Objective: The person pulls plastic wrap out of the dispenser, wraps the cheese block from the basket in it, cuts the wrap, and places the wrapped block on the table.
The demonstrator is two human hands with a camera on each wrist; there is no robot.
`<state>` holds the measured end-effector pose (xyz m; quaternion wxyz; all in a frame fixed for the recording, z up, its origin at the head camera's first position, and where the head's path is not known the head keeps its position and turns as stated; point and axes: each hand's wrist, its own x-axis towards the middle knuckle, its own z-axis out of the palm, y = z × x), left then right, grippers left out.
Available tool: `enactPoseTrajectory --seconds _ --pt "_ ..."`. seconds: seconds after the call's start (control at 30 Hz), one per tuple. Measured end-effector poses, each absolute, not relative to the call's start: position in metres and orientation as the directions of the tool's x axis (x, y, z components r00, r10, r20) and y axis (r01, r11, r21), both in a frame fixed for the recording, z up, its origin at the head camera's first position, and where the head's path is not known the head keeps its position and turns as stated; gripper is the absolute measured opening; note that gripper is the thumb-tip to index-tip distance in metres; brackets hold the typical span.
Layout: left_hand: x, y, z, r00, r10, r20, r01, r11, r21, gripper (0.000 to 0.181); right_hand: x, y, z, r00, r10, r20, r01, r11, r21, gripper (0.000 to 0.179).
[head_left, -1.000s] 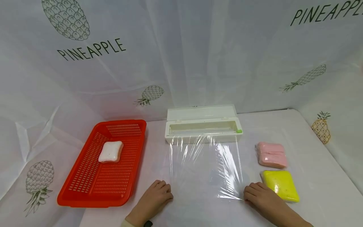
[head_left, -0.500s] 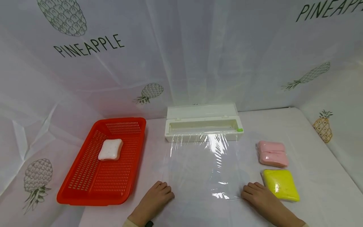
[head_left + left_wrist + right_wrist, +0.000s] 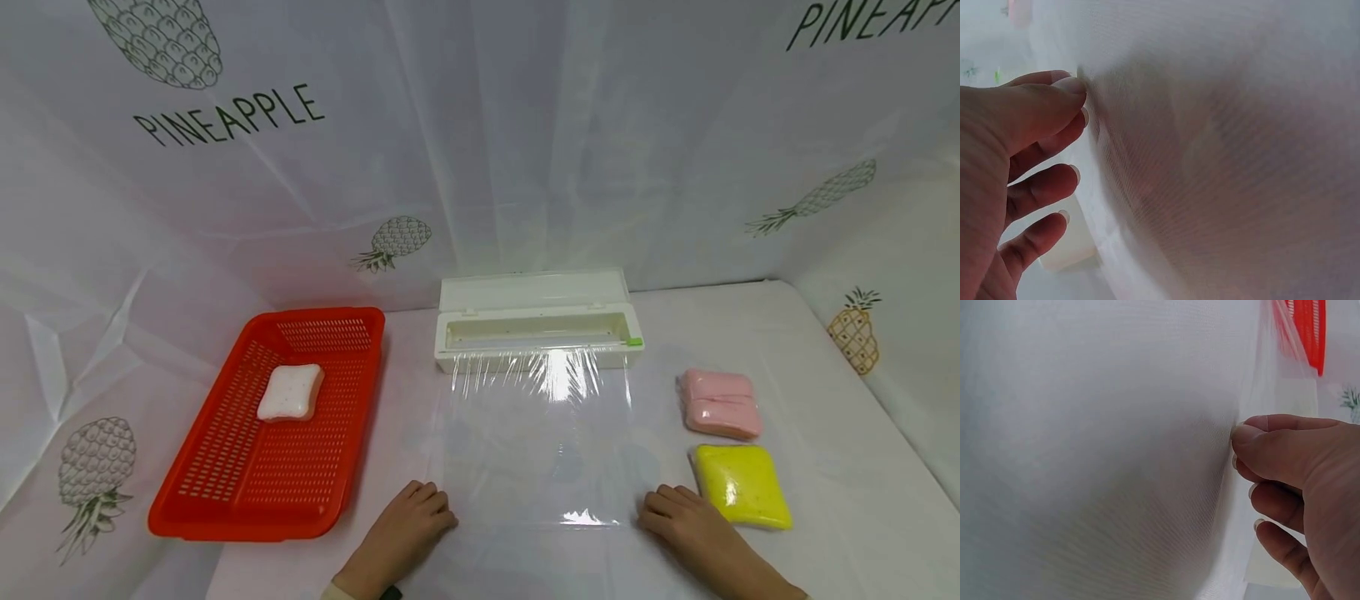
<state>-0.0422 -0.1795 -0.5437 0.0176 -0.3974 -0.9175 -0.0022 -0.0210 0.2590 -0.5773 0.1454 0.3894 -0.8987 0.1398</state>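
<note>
A clear sheet of plastic wrap (image 3: 517,450) runs from the front of the white wrap dispenser box (image 3: 480,364) toward me, its lid standing up at the back. My left hand (image 3: 408,529) is at the sheet's near left corner; in the left wrist view its thumb and index finger (image 3: 1072,86) press together while the other fingers curl loosely. At the near right corner, my right hand (image 3: 686,527) pinches the film, and the right wrist view shows its thumb (image 3: 1254,439) against the index finger. Beside that hand sits a yellow bread-shaped piece (image 3: 742,486).
A red perforated basket (image 3: 363,400) at the left holds a white bread-slice-shaped piece (image 3: 290,392). Behind the yellow piece lies a pink wrapped piece (image 3: 722,404). A pineapple-print curtain (image 3: 525,167) closes off the back and sides of the white table (image 3: 847,467).
The film has settled flatter toward the table, and its bright glare on the right has shrunk and shifted. Both hands stay almost in place at the corners. The head view has tilted slightly.
</note>
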Motion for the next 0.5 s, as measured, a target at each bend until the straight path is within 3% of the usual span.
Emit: enactPoseTrajectory --seconds 0.27,0.37,0.47,0.5 --pt "-0.039 -0.183 -0.541 -0.688 0.722 0.07 0.725 0.688 0.022 0.015 -0.017 0.26 -0.575 -0.643 -0.658 0.392 -0.747 0.65 -0.136 0.039" --pt "-0.036 -0.186 -0.537 -0.696 0.706 0.129 0.715 0.698 0.04 0.017 -0.014 0.26 -0.573 -0.631 -0.629 0.454 -0.747 0.651 -0.137 0.004" --pt "-0.033 -0.19 -0.525 -0.672 0.691 0.267 0.726 0.686 0.05 0.021 -0.01 0.26 -0.565 -0.613 -0.565 0.552 -0.739 0.657 -0.149 0.048" --pt "-0.032 -0.191 -0.519 -0.655 0.68 0.33 0.731 0.681 0.049 0.013 -0.01 0.26 -0.56 -0.608 -0.535 0.587 -0.732 0.664 -0.152 0.059"
